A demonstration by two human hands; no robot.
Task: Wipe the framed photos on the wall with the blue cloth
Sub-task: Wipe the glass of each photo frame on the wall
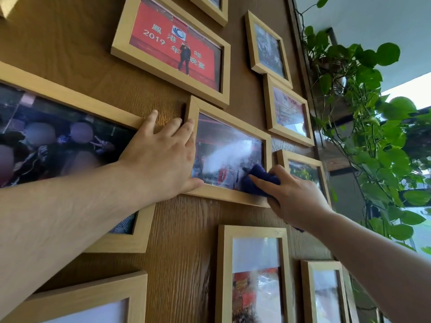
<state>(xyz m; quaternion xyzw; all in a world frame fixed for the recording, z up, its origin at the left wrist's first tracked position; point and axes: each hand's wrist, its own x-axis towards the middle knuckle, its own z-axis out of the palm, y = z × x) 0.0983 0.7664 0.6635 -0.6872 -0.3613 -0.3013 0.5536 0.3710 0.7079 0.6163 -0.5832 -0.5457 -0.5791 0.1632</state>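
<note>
A light wooden framed photo point(229, 122) hangs at the centre of the brown wooden wall point(70, 43). My left hand point(161, 159) lies flat against its left edge, fingers spread over the frame and the wall, thumb under the lower rail. My right hand point(293, 197) presses a bunched dark blue cloth point(257, 180) onto the glass at the frame's lower right corner. A pale streak of glare crosses the glass above the cloth.
Several more wooden frames surround it: a red banner photo point(172, 45) above, a large group photo point(58, 134) at left, small frames at right point(289, 113) and below point(254, 276). A trailing green plant point(363, 94) hangs on shelves at the wall's right edge.
</note>
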